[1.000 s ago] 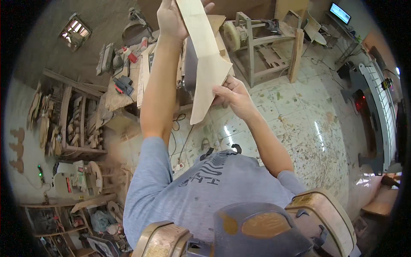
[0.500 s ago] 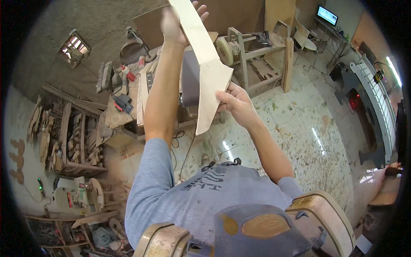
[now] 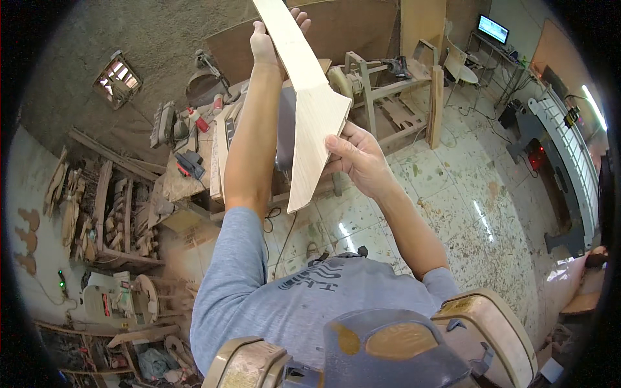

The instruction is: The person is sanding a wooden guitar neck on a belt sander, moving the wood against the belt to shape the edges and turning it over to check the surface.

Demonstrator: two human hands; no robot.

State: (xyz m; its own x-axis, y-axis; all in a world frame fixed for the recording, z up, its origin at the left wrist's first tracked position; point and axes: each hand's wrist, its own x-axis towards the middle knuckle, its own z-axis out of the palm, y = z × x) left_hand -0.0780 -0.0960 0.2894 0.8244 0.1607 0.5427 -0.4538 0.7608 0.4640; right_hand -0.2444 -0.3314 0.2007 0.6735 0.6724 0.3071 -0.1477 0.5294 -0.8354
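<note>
A pale wooden piece [image 3: 317, 129], long and narrow with a wide angled end, is held up at the top centre. My left hand [image 3: 265, 48] cradles the narrow part, thumb along its side and fingertips loosely extended beyond it. My right hand [image 3: 354, 158] grips the wide end, thumb on top and fingers underneath. Behind the piece is a dark grey sanding belt machine [image 3: 286, 129] on the cluttered bench [image 3: 184, 184], partly hidden by the wood and my left arm.
Red bottles [image 3: 198, 120] and a black power tool [image 3: 191, 165] lie left on the bench. A wooden frame with a wheel [image 3: 394, 84] stands behind right. Wood offcuts [image 3: 113, 213] fill a left rack. A screen [image 3: 493, 28], chair [image 3: 461, 72] and large machine [image 3: 569, 168] line the right.
The wide end of the wood has shifted slightly lower in the picture, with my right hand. My left fingers appear looser along the narrow part; the view has shifted slightly.
</note>
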